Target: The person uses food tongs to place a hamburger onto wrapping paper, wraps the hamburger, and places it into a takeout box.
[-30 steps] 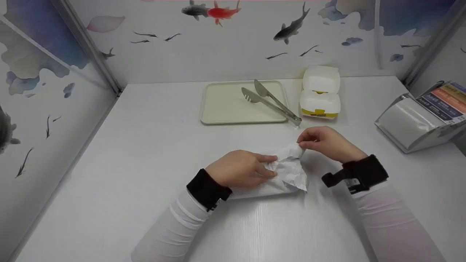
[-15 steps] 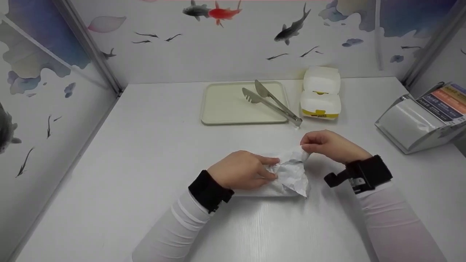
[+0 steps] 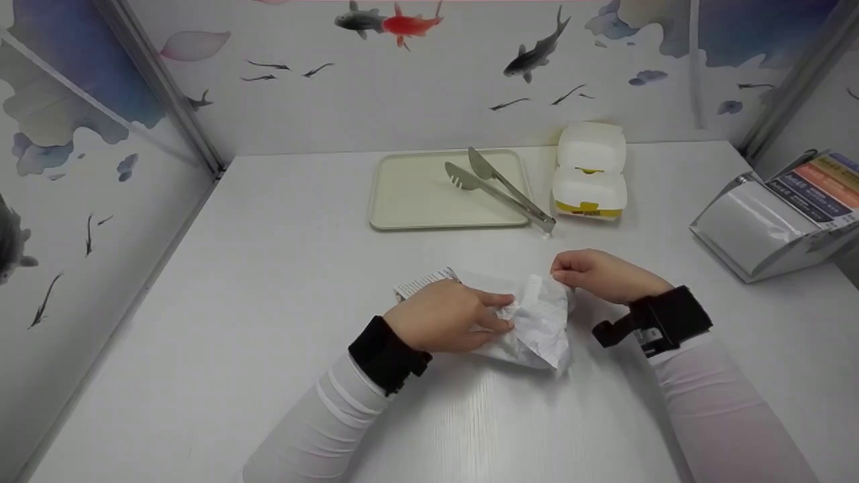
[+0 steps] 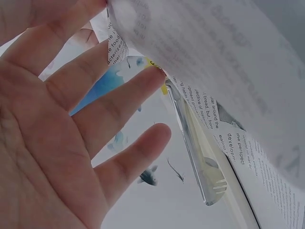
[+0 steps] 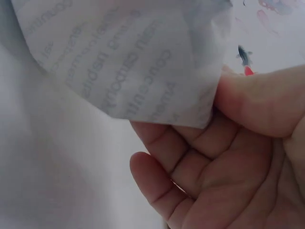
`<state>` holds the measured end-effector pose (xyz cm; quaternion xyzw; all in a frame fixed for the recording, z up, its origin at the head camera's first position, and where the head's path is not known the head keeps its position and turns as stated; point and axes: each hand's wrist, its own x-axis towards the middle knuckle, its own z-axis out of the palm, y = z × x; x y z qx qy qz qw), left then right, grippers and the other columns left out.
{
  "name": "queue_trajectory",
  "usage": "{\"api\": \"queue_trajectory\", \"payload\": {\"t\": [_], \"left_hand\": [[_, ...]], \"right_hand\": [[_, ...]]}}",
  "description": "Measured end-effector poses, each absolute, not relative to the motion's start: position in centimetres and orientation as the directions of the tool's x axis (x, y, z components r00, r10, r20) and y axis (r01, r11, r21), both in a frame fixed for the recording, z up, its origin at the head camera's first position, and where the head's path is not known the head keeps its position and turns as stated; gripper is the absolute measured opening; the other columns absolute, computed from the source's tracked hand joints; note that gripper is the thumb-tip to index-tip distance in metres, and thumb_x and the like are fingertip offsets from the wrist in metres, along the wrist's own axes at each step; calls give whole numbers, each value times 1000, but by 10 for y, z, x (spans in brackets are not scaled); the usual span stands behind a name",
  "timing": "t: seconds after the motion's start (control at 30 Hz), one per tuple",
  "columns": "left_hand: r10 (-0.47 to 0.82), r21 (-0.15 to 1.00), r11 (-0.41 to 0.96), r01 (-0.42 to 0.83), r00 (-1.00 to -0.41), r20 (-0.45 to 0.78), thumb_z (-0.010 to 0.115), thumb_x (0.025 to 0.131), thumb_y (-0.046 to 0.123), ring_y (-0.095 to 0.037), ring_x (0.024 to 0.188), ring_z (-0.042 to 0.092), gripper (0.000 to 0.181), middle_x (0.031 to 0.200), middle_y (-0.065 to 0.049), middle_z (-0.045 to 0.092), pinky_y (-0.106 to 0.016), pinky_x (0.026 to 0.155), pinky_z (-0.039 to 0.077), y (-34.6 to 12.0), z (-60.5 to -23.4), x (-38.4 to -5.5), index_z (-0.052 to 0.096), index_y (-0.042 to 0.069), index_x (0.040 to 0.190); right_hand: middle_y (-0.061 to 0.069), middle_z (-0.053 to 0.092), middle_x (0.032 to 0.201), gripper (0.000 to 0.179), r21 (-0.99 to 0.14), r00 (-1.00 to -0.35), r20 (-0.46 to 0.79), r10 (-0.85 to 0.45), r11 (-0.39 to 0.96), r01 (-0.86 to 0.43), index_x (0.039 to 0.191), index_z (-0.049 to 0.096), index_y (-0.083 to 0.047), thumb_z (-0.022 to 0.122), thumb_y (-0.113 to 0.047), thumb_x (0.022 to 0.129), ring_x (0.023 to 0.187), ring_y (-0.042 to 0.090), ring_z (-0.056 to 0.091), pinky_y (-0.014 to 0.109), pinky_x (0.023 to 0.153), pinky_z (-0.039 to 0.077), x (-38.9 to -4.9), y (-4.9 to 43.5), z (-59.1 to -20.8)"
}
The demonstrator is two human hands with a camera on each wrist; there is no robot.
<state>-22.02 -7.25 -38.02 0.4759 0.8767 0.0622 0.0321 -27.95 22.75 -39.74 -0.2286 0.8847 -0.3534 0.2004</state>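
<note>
A crumpled sheet of wrapping paper [image 3: 542, 325] lies in the middle of the white table, with lines of print on its far left edge. My left hand [image 3: 449, 315] rests on it, thumb and forefinger stretched across the folded part. In the left wrist view the other fingers of my left hand [image 4: 86, 100] are spread and fairly straight beside the printed sheet [image 4: 209, 71]. At the far right corner of the paper my right hand [image 3: 600, 275] pinches the edge. The right wrist view shows the corner of the paper [image 5: 128, 62] between thumb and fingers. What lies under the paper is hidden.
Beyond the hands is a pale tray [image 3: 416, 201] with metal tongs [image 3: 500, 191] lying across its right side. An opened burger box [image 3: 590, 174] sits right of it. A silvery pouch-like pack [image 3: 758, 221] stands at the table's right edge. Patterned walls enclose the back and sides.
My right hand has drawn the paper's corner a little nearer me. The paper has turned, so its printed far left edge now shows past my left hand, which stays nearly in place.
</note>
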Motion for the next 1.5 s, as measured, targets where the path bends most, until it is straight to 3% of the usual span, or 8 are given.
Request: {"api": "queue_trajectory", "payload": {"t": [0.17, 0.3, 0.4, 0.53, 0.7, 0.9, 1.2, 1.5], "left_hand": [[834, 146, 545, 825, -551, -2, 64, 103, 26, -14, 89, 77, 32, 151, 8, 62, -34, 85, 62, -72, -381, -221, 73, 34, 133], [835, 137, 545, 827, -551, 3, 64, 104, 27, -17, 94, 79, 32, 152, 6, 62, -35, 84, 63, -72, -381, -220, 73, 34, 134], [835, 127, 546, 828, -551, 2, 63, 104, 27, -19, 100, 79, 33, 154, 6, 60, -35, 86, 64, -71, -382, -219, 72, 34, 135], [837, 91, 544, 834, -547, 14, 64, 103, 26, -20, 105, 79, 35, 155, 4, 59, -36, 83, 64, -70, -382, -219, 71, 34, 137], [835, 23, 549, 836, -549, 25, 65, 102, 26, -20, 104, 79, 39, 157, 1, 59, -38, 77, 64, -69, -384, -219, 69, 32, 140], [834, 11, 551, 834, -551, 27, 68, 100, 26, -22, 95, 80, 40, 157, -1, 59, -38, 77, 64, -68, -386, -220, 68, 30, 140], [819, 7, 574, 819, -573, 33, 65, 101, 24, -25, 90, 79, 42, 157, -1, 59, -39, 80, 65, -69, -388, -220, 67, 31, 142], [812, 28, 583, 812, -583, 5, 64, 103, 24, -25, 107, 78, 42, 159, -1, 57, -39, 88, 65, -71, -385, -221, 65, 31, 144]], "right_hand": [[-4, 53, 84, 20, -716, -833, -198, -516, 657, -237, 102, 65, -7, 54, -22, 110, 82, 13, 51, 24, 73, 39, -280, 228, -396], [3, 66, 98, 20, -706, -876, -163, -454, 674, -218, 112, 65, -5, 56, -22, 110, 97, 17, 60, 26, 83, 46, -277, 227, -388], [15, 71, 121, 24, -682, -914, -75, -400, 689, -245, 124, 64, -3, 59, -19, 108, 114, 28, 66, 40, 98, 53, -269, 226, -373], [21, 66, 138, 35, -629, -924, 53, -380, 706, -326, 136, 62, -4, 66, -15, 103, 129, 40, 62, 60, 109, 47, -250, 228, -347], [18, 65, 145, 47, -502, -879, 133, -459, 733, -459, 143, 62, -6, 73, -12, 98, 137, 41, 59, 62, 112, 47, -228, 224, -330], [18, 55, 158, 48, -389, -825, 74, -560, 745, -541, 147, 61, -5, 70, -11, 100, 146, 40, 54, 60, 115, 47, -218, 209, -331], [17, 56, 157, 50, -388, -789, -54, -612, 741, -548, 146, 61, -4, 72, -11, 98, 143, 39, 57, 60, 115, 47, -229, 193, -353], [16, 63, 150, 50, -354, -792, -76, -605, 759, -546, 144, 64, -7, 75, -12, 96, 146, 43, 53, 62, 117, 44, -232, 190, -360]]}}
